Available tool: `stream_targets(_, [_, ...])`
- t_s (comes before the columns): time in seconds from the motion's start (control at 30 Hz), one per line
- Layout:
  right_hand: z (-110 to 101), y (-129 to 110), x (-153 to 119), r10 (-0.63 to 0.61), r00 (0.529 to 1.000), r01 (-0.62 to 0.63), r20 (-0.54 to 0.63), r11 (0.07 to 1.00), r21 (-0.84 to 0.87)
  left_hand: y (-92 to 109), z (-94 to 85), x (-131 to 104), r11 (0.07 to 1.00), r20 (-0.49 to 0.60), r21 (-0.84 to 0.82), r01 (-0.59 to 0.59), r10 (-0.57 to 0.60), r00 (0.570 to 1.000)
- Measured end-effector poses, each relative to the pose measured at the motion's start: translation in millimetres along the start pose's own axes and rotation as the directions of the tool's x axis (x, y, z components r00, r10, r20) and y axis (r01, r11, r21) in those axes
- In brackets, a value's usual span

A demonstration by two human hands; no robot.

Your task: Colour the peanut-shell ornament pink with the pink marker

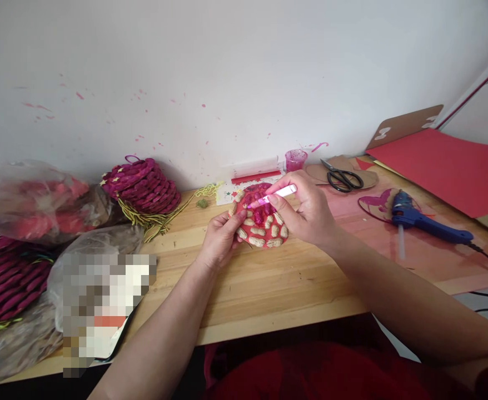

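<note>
- Red shows between the peanuts (257,241) on the round disc (260,223), which sits between the two hands' fingertips; whether it is lifted or resting on the table (264,294) is hard to tell.
- The left hand (219,236) pinches the disc's near-left rim, thumb on top and the other fingers mostly hidden; a grip at the edge probably steadies it and leaves most of the face uncovered.
- The right hand (308,211) holds a white-handled tool (286,191), likely a brush, between thumb and fingers, slanted like a pen, its stained end close to the left thumb; that hold presumably suits fine aim.
- Magenta covers the peanuts just under the right fingertips; those nearer the wrists are bare, pale shell.
- Just beyond the right fingers stands a pink-stained cup (296,161), perhaps put there for a short reach.
- Farther out past the right fingers lie black scissors (344,179) on cardboard (369,180) and a blue glue gun (431,225), seemingly set aside from the working spot.
- Well out beyond the left fingers, a magenta bundle (148,186) rests by the wall, yellow strands (154,222) trailing towards them.
</note>
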State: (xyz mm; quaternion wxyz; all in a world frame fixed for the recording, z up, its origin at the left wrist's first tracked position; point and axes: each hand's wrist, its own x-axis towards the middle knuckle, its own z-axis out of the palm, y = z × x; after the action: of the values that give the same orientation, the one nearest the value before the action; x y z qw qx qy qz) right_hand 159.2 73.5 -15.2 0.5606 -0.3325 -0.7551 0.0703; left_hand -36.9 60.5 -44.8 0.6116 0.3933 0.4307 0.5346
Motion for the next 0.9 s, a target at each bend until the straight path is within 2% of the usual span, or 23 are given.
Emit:
stream_targets(0.3, [0.6,2.2,0.4,-0.031,0.999,0.03,-0.007,0.994,-0.105,-3.6,-4.5,3.5,1.0,0.0,0.003,0.017,-0.017,1.0])
stream_targets(0.4, [0.4,1.7,0.2,-0.015,1.0,0.013,-0.025,0.997,-0.071,-4.4,-4.5,3.8,1.0,-0.009,-0.004,0.014,-0.014,1.0])
stream_targets(0.57, [2.2,1.2,-1.3,-0.003,1.0,0.004,0.016,0.999,-0.053,-3.1,-3.2,2.7,0.998,-0.003,-0.024,0.05,-0.05,0.999])
stream_targets(0.9, [0.3,6.2,0.3,0.016,0.999,-0.018,-0.034,0.999,-0.047,-2.9,-2.5,2.7,0.99,-0.006,-0.085,0.117,-0.118,0.993])
